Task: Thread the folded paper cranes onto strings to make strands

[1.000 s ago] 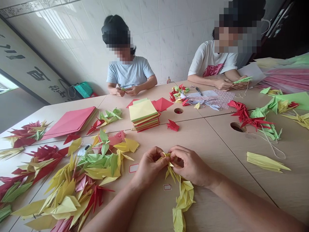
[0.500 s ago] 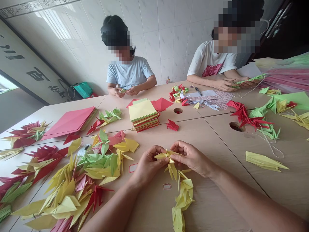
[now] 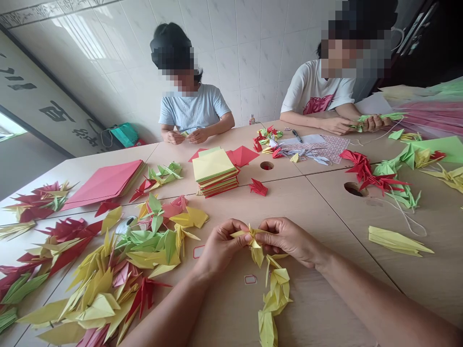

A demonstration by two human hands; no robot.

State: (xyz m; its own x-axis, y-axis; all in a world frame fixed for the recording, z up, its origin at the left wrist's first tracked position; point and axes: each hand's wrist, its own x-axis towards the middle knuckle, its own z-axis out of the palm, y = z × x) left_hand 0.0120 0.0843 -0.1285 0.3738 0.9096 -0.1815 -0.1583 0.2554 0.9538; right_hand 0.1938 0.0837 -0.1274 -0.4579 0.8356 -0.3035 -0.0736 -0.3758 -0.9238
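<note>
Yellow crane point(image 3: 252, 232) now wider-spread above wooden table point(image 3: 300, 197), tiled wall point(image 3: 249, 48) beyond.

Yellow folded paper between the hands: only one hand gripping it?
No, the left hand and right hand both pinch the yellow folded paper.

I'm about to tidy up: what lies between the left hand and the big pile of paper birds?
The head view shows a small red-bordered label lying between the left hand and the pile of paper birds.

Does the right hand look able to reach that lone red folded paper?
Probably yes: nothing lies between the right hand and the red folded paper, though that hand is pinching yellow folded paper.
</note>
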